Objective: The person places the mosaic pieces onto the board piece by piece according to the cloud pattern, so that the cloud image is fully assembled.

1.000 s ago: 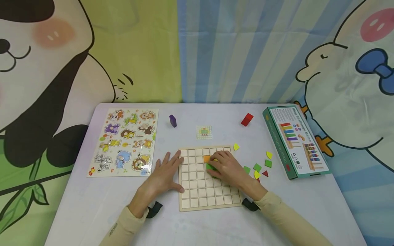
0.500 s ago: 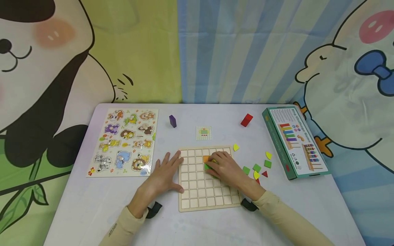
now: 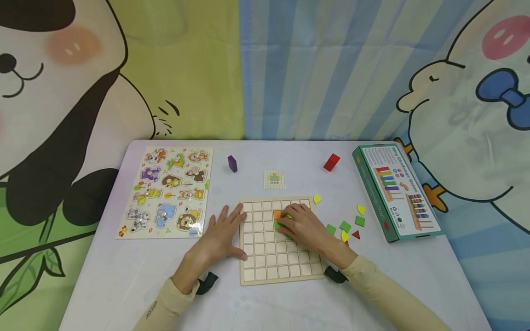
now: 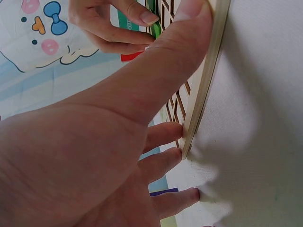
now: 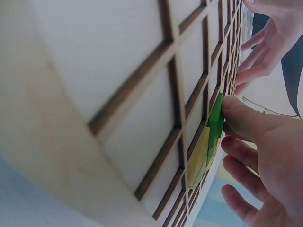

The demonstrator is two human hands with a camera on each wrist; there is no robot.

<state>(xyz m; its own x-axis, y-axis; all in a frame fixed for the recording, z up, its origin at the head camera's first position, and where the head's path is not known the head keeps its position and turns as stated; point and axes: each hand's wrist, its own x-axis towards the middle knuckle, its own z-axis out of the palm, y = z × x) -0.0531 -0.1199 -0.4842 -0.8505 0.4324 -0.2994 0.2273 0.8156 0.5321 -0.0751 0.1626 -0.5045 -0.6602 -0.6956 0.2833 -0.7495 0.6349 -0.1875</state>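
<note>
A pale wooden grid board [image 3: 260,262] lies on the table. My left hand [image 3: 219,234] has its fingers spread at the board's left side, the thumb on its edge [image 4: 210,61] in the left wrist view. Over the upper middle of the board, my right hand [image 3: 302,225] holds a green square tile [image 5: 216,116] by thumb and fingers, down at the grid. Beside this tile sits a yellow piece [image 5: 198,158]. An orange square [image 3: 276,214] lies in a cell just above it. The right hand hides some of the cells from the head view.
Loose green squares [image 3: 345,226], yellow pieces [image 3: 361,209] and red triangles [image 3: 356,235] lie right of the board. Behind it are a small pattern card [image 3: 274,179], a purple block [image 3: 232,163] and a red block [image 3: 331,162]. An animal puzzle [image 3: 169,232] and a green box [image 3: 397,193] flank it.
My right thumb and fingers have shifted very slightly over the green tile, covering more of the orange square than a second ago. My left hand stays in place.
</note>
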